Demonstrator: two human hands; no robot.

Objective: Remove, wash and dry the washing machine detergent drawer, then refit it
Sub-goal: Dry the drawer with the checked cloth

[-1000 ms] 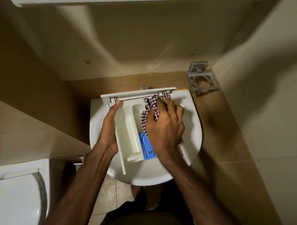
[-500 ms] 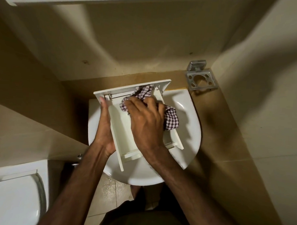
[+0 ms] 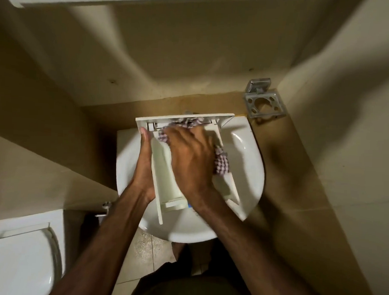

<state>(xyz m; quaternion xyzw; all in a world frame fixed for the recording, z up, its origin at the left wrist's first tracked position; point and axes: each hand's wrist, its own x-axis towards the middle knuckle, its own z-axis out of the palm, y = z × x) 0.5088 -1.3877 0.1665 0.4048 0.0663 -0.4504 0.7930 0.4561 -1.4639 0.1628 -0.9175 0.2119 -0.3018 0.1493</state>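
Our left hand [image 3: 143,165] lies flat along the drawer [image 3: 166,168] side, fingers straight, steadying it over the sink [image 3: 250,163]. Our right hand [image 3: 188,160] presses the checked cloth [image 3: 221,164] into the drawer; fingers blurred, can't tell their curl.

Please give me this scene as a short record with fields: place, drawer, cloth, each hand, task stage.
place: over a white sink
drawer: white, held above the basin
cloth: checked, bunched inside the drawer
left hand: flat along the drawer's left side, steadying it
right hand: presses the cloth into the drawer
stage: drying; not refitted
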